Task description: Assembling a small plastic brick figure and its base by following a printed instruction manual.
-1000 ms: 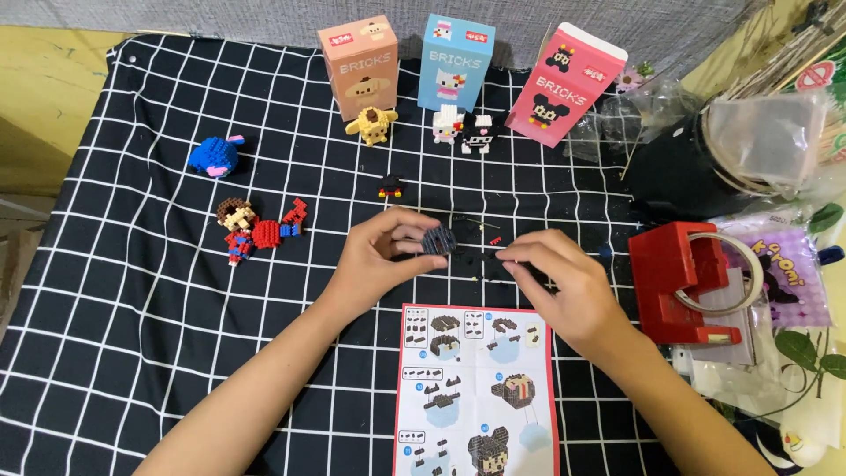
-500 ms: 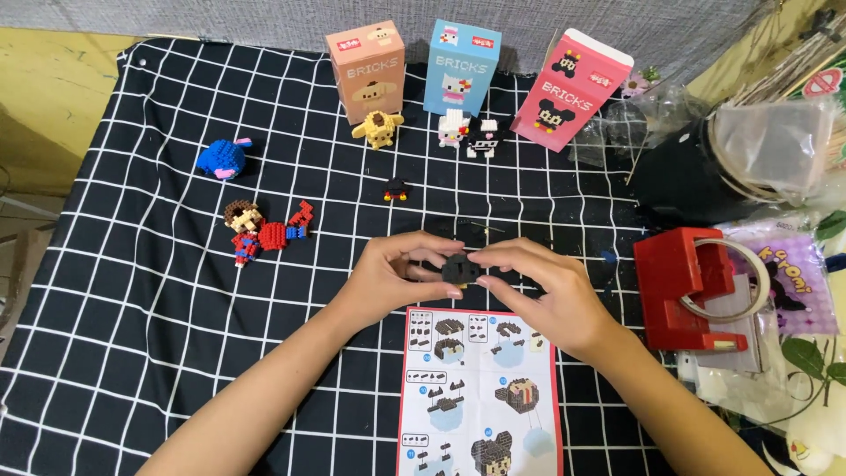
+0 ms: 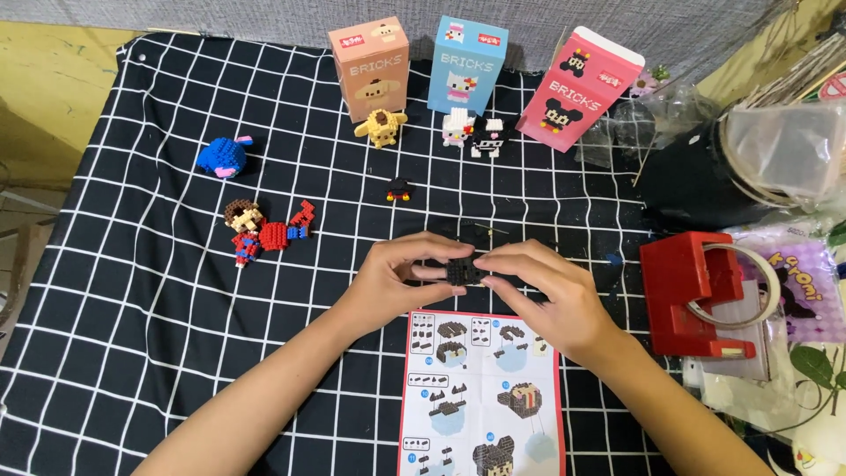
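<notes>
My left hand (image 3: 398, 278) and my right hand (image 3: 546, 295) meet over a black-and-white checked cloth (image 3: 159, 335), both pinching a small black brick assembly (image 3: 462, 272) between their fingertips. Much of the assembly is hidden by my fingers. Just below my hands lies a pink-edged instruction sheet (image 3: 483, 397) with pictures of building steps. A tiny black and red brick piece (image 3: 398, 189) sits on the cloth above my hands.
Three upright boxes, tan (image 3: 370, 66), blue (image 3: 467, 63) and pink (image 3: 577, 88), stand at the back with small brick figures, yellow (image 3: 381, 126), white (image 3: 458, 128) and black-and-white (image 3: 489, 137). A blue figure (image 3: 222, 157) and a red figure (image 3: 264, 231) lie left. A red tape dispenser (image 3: 701, 291) and plastic bags (image 3: 775, 150) crowd the right.
My hands have come closer together and moved slightly toward me, both now closed around the black assembly. The camera view shifted a little.
</notes>
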